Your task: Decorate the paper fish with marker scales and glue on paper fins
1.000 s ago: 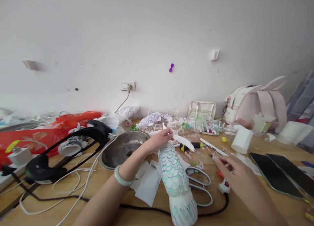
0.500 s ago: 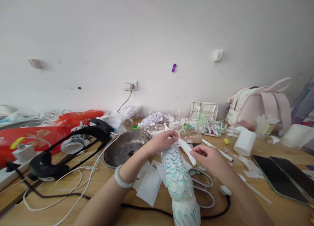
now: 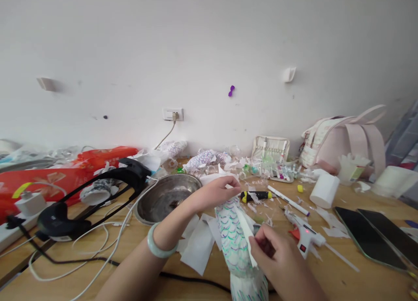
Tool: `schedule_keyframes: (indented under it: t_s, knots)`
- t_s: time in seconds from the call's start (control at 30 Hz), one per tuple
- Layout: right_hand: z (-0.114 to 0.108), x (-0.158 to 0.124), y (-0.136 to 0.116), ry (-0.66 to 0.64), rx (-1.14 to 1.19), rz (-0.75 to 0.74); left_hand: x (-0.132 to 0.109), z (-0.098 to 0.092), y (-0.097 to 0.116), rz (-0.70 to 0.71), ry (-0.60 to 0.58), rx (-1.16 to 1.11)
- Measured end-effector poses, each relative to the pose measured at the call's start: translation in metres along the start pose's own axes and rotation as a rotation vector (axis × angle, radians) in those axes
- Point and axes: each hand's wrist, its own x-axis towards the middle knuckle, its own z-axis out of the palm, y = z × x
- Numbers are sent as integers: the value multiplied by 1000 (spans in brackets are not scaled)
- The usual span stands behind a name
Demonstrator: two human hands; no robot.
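Note:
A white, paper-covered fish body (image 3: 230, 238) with scales drawn in green and purple stands tilted at the front middle. My left hand (image 3: 224, 191) is closed around its narrow upper end, which the fingers mostly hide. Along the right side of the body lies a white paper strip (image 3: 245, 232), its top reaching up toward my left hand. My right hand (image 3: 276, 251) pinches this strip by its lower right edge, close against the body. Cut pieces of white paper (image 3: 197, 251) lie on the table left of the body.
A metal bowl (image 3: 156, 205) and black headset (image 3: 62, 220) with cables are on the left. To the right are a glue gun (image 3: 307, 238), a yellow-and-black tool (image 3: 256, 196), a marker (image 3: 287, 200), a paper roll (image 3: 325, 190) and dark tablets (image 3: 369, 238). Several scaled pieces (image 3: 204, 158) lie behind.
My right hand has moved down and toward me, bringing the strip from above the body to its right side. The glue gun and yellow-and-black tool have come into view. My left hand stays at the top.

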Motion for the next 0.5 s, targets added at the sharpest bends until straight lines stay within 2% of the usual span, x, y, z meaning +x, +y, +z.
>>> schedule_keyframes:
  t_s: [0.3,0.5]
  knots:
    - [8,-1,0,7,-37,8,-4,0,5,-48,-31,36]
    - [8,6,-4,-4,-82,17,-4,0,5,40,-37,104]
